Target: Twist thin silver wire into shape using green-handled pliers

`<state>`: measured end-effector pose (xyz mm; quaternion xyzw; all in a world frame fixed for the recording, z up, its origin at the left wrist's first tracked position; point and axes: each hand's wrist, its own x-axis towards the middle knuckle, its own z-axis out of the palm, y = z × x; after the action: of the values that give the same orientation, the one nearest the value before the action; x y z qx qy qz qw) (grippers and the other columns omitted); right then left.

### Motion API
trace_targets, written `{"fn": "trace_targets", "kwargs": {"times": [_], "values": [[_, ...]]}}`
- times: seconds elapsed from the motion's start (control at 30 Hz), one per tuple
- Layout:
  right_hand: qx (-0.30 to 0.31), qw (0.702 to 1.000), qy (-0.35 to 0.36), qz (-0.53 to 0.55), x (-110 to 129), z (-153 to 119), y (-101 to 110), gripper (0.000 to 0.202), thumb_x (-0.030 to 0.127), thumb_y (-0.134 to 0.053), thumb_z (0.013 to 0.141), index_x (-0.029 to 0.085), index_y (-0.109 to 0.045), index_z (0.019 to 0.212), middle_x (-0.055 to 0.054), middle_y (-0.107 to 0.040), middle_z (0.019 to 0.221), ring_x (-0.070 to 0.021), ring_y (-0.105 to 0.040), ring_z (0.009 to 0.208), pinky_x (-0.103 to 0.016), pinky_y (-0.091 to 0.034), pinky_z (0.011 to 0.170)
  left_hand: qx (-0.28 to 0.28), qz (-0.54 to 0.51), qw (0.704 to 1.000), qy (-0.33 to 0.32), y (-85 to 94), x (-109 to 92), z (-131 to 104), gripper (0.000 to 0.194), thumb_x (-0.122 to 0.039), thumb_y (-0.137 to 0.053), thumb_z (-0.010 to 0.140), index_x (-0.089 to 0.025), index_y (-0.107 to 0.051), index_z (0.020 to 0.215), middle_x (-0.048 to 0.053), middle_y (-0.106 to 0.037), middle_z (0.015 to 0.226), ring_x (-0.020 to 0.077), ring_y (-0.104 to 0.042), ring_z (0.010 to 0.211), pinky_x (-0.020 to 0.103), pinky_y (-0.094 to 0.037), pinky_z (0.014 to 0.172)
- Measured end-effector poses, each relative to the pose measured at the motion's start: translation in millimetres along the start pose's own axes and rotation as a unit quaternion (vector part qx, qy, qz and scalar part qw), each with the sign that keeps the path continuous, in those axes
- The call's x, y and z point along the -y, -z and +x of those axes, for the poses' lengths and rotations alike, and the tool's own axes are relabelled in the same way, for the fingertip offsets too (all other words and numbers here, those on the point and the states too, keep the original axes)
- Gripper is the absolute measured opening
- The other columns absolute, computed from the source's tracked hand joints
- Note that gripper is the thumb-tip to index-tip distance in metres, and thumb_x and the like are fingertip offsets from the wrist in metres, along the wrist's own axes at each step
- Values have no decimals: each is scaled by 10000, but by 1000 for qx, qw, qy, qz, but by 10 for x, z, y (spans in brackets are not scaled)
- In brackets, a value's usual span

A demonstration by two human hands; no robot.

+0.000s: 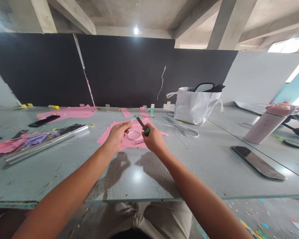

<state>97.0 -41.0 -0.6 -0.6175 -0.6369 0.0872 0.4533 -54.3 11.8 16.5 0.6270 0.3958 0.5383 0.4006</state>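
My left hand (pixel 117 134) is pinched closed at the middle of the table, with a thin pale wire (pixel 145 113) running up and right from its fingertips. Closed around a short tool with a dark flat end (pixel 140 122) and a green part is my right hand (pixel 153 136); the grip hides most of it, so its exact kind is unclear. The tool's dark end points toward the left fingertips. Below and between the hands, a silvery wire ring (pixel 134 139) rests over stacked pink paper (pixel 106 135).
Loose wires (pixel 186 131) lie right of the paper, before a white bag (pixel 198 108). A pink bottle (pixel 266 126) and a dark phone-like slab (pixel 257 162) are farther right. On the left are a silvery foil roll (pixel 48 144) and a black phone (pixel 44 121). A small green-and-white bottle (pixel 152 110) stands behind.
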Motion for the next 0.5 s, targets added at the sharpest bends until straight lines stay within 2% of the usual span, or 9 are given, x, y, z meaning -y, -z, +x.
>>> {"fn": "trace_targets", "kwargs": {"times": [0.07, 0.13, 0.23, 0.3, 0.37, 0.43, 0.5], "values": [[4, 1000, -9, 4, -24, 15, 1, 180, 158, -534, 772, 231, -594, 925, -42, -656, 801, -209, -590, 723, -289, -399, 650, 23, 42, 999, -8, 38, 8, 18, 422, -606, -637, 701, -185, -664, 687, 42, -662, 680, 126, -518, 556, 267, -375, 556], [5, 1000, -24, 15, -54, 35, 11, 152, 178, -537, 774, 225, -593, 907, -39, -659, 818, -204, -589, 736, -289, -404, 658, 30, 164, 984, -60, 97, -17, 13, 444, -593, -538, 795, -196, -663, 640, 39, -639, 612, 145, -528, 542, 276, -363, 548], [0, 999, -36, 36, -99, 71, 47, 118, 190, -523, 769, 218, -582, 867, -29, -653, 820, -190, -582, 743, -287, -407, 666, 8, 351, 920, -173, 184, -87, -40, 461, -463, -402, 902, -210, -636, 597, 22, -578, 511, 155, -507, 489, 287, -321, 530], [-1, 998, -41, 49, -119, 91, 73, 99, 201, -521, 757, 215, -572, 841, -20, -642, 804, -184, -573, 734, -288, -410, 668, -15, 390, 881, -268, 216, -136, -91, 346, -352, -392, 908, -216, -667, 748, 10, -606, 556, 153, -523, 500, 280, -324, 535], [-2, 997, -47, 62, -127, 104, 89, 87, 218, -528, 741, 213, -563, 820, -9, -620, 767, -181, -559, 711, -293, -412, 666, -32, 382, 853, -353, 218, -171, -138, 274, -280, -398, 895, -218, -663, 933, 4, -637, 615, 148, -557, 547, 265, -356, 562], [1, 995, -50, 83, -127, 109, 91, 88, 237, -534, 725, 215, -555, 807, 5, -592, 723, -175, -542, 677, -295, -414, 655, -59, 371, 849, -373, 200, -184, -162, 273, -255, -399, 895, -208, -639, 1016, 1, -648, 640, 139, -572, 572, 253, -380, 586], [9, 992, -50, 113, -127, 108, 84, 91, 251, -528, 715, 219, -541, 798, 19, -564, 689, -164, -526, 637, -290, -416, 634, -72, 380, 864, -322, 178, -168, -159, 240, -265, -416, 896, -201, -643, 936, -8, -634, 606, 129, -549, 529, 245, -368, 556]]}}
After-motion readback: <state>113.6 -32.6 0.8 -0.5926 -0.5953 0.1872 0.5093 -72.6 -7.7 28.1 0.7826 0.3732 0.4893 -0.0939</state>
